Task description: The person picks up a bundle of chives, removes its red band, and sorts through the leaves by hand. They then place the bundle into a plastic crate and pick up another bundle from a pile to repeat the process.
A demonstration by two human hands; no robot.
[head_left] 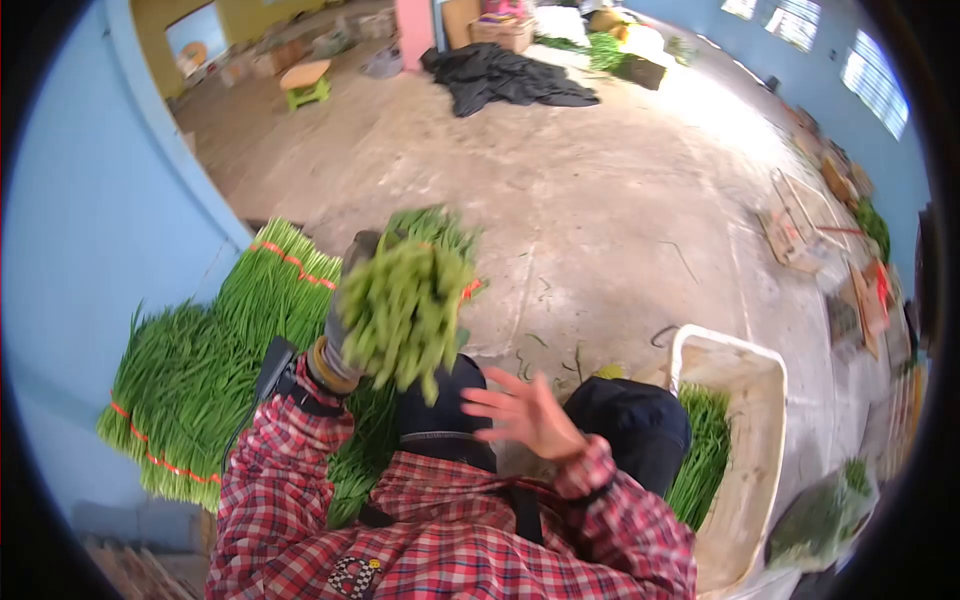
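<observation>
My left hand (338, 340), in a grey glove, grips a thick bundle of green stalks (405, 300) held upright in front of me, cut ends toward the camera. My right hand (525, 410) is bare, fingers spread, just right of and below the bundle, touching nothing. Both sleeves are red plaid. My knees in dark trousers (630, 425) show below the hands.
Tied bundles of green stalks (200, 370) with orange bands lie stacked on the floor at left against a blue wall (90, 230). A white crate (745, 440) with more stalks stands at right. Black cloth (510, 78), a small stool (306, 82) and boxes lie far across the concrete floor.
</observation>
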